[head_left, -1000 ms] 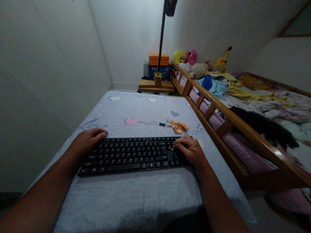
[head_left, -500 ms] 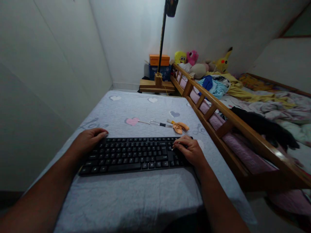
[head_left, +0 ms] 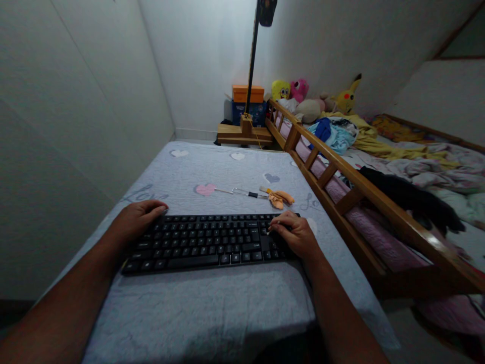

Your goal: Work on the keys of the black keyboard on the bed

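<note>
A black keyboard [head_left: 212, 240] lies flat on the cloth-covered table in front of me. My left hand [head_left: 140, 217] grips its upper left corner, with the fingers curled together and partly hidden. Over the number pad at the right end, my right hand [head_left: 293, 232] is closed in a pinch. From its fingertips a thin cotton swab [head_left: 269, 232] points down at the keys, only its small white tip showing. Behind the keyboard lie a thin pale stick [head_left: 224, 191], a wire tool with a black handle [head_left: 252, 194], a brush [head_left: 264, 189] and a crumpled orange cloth [head_left: 278, 199].
A pale tablecloth with hearts [head_left: 212, 308] covers the table. Along the right runs a wooden bed rail [head_left: 348, 174], with clothes and plush toys beyond it. At the far end stand a wooden stand with a pole [head_left: 246, 132] and an orange box [head_left: 248, 93].
Almost nothing differs. The whole view has shifted very slightly, and both hands keep their places on the keyboard.
</note>
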A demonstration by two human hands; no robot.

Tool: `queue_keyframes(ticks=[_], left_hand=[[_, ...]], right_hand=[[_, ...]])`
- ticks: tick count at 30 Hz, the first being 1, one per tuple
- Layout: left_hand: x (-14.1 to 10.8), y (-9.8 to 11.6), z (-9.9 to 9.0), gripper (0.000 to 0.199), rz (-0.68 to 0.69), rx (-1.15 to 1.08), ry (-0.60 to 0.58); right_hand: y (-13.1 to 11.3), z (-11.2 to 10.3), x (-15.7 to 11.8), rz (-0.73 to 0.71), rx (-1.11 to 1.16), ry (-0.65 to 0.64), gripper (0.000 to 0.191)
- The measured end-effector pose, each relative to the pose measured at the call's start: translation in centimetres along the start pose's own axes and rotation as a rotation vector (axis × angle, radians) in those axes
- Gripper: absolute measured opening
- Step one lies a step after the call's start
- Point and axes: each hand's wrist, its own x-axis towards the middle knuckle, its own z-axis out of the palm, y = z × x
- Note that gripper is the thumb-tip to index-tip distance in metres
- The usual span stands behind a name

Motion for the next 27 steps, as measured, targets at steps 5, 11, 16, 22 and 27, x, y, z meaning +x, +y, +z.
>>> queue_keyframes(ticks=[5, 11, 16, 22, 27], left_hand=[[-0.20, 0.33, -0.03, 0.048, -0.016, -0.019, 0.002], [-0.06, 0.24, -0.13, 0.048, 0.007, 0.022, 0.009], [0.08, 0.13, -0.18, 0.051, 0.027, 0.024, 0.008], [0.20, -0.19, -0.05, 0.049, 0.005, 0.008, 0.000], [0.13, -0.15, -0.04, 0.048, 0.005, -0.006, 0.008]], right_hand=[[0.12, 0.01, 0.00, 0.011, 0.002, 0.009, 0.014], [0.24, 0.10, -0.06, 0.016, 0.006, -0.001, 0.013], [0.37, -0.02, -0.10, 0.009, 0.001, -0.003, 0.014], [0.41, 0.09, -0.09, 0.006, 0.008, 0.001, 0.013], [0.35, -0.07, -0.16, 0.006, 0.004, -0.004, 0.014]])
